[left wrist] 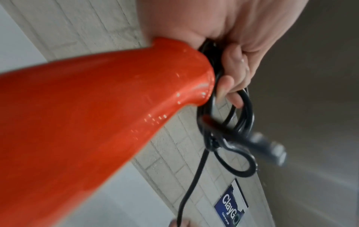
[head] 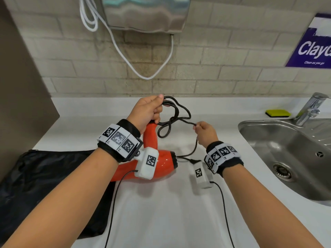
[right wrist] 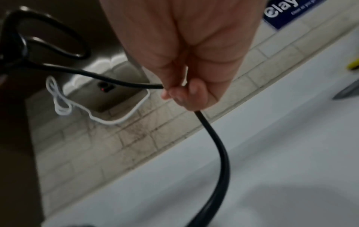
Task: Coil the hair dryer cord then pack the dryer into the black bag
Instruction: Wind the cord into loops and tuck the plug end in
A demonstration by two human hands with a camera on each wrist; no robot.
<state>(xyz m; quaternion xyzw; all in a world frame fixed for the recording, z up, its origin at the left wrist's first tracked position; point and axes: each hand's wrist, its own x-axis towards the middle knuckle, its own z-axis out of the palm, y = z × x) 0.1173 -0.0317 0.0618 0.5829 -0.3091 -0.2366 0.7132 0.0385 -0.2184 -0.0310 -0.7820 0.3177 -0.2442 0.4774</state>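
Observation:
A red-orange hair dryer lies on the white counter, its handle pointing away from me. My left hand grips the end of the handle together with several loops of the black cord. In the left wrist view the loops hang from my curled fingers, with the blurred plug beside them. My right hand pinches a free stretch of the cord, which runs down toward the dryer's rear. The black bag lies flat at the left, partly under the dryer.
A steel sink with a tap and a yellow sponge fills the right side. A steel wall unit with a hanging white cable is above. A brown panel closes the left.

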